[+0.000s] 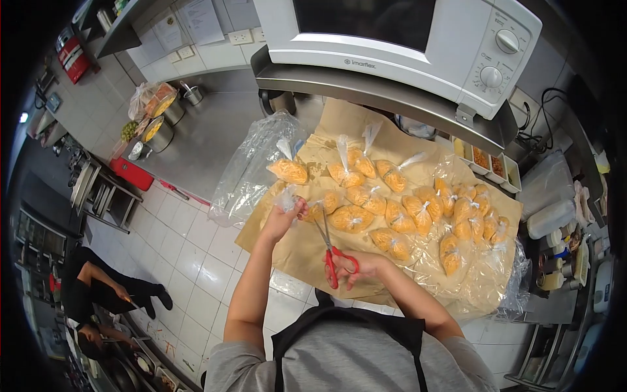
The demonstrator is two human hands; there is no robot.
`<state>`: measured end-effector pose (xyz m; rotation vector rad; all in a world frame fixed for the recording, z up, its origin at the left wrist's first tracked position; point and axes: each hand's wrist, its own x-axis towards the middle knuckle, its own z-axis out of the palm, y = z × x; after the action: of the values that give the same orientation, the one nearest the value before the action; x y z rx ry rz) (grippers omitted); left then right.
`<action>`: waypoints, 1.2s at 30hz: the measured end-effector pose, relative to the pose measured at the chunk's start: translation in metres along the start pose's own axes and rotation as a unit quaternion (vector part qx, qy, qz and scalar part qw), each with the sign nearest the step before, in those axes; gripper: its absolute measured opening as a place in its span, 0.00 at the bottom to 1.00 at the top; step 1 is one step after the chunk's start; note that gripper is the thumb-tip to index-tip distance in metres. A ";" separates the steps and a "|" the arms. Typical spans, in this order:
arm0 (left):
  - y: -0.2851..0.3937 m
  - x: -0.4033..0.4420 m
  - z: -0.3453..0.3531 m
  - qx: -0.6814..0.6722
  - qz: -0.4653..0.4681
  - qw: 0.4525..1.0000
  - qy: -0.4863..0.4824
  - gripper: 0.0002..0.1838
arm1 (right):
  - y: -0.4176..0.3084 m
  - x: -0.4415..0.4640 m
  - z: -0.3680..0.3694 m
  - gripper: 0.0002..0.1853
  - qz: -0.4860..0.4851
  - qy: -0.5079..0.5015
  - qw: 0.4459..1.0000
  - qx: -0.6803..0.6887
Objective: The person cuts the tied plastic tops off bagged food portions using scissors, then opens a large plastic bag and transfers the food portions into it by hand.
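Note:
My left hand point(282, 221) is closed on a crumpled piece of clear plastic point(287, 196). Just right of its fingertips lies a knotted bag of orange-yellow food point(316, 212); I cannot tell whether the plastic is still joined to it. A pair of red-handled scissors point(332, 255) is in my right hand point(361, 266), its blades pointing up and away, close to that bag. Several similar bags point(353, 219) lie on the brown paper point(297, 258) around and beyond the scissors. At the far side, a few bags point(287, 171) have long plastic tails standing up.
Clear plastic sheeting point(245, 170) lies on the left, over the steel counter point(222, 124). A microwave point(392, 39) on a shelf overhangs the back. Small food trays point(486, 163) stand at the back right. Another person point(98, 287) works at the lower left.

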<state>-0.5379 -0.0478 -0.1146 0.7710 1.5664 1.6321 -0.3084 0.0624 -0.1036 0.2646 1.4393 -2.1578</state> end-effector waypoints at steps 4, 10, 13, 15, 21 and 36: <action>-0.003 0.003 -0.002 0.003 0.002 1.000 -0.005 0.09 | -0.015 0.041 -0.020 0.33 0.000 0.020 0.999 -0.040; -0.004 0.000 -0.003 -0.004 -0.023 1.000 -0.009 0.08 | -0.038 0.062 -0.028 0.28 -0.030 0.071 0.996 -0.033; -0.004 0.002 -0.005 -0.008 -0.029 1.000 -0.004 0.09 | -0.033 0.073 -0.024 0.28 -0.061 0.109 0.991 -0.043; -0.003 0.008 -0.008 -0.012 -0.048 0.999 -0.004 0.10 | -0.027 0.081 -0.021 0.25 -0.113 0.182 0.977 -0.010; 0.023 0.076 -0.035 0.238 0.081 0.954 0.165 0.18 | -0.030 0.075 -0.036 0.22 -0.128 0.251 0.959 0.000; 0.053 0.180 -0.051 0.470 -0.022 0.879 0.083 0.25 | -0.014 0.024 -0.024 0.17 -0.088 0.164 0.978 -0.089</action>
<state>-0.6850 0.0741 -0.0773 1.0669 2.5096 0.8320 -0.3385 0.0804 -0.1129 0.4599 1.8932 -2.1790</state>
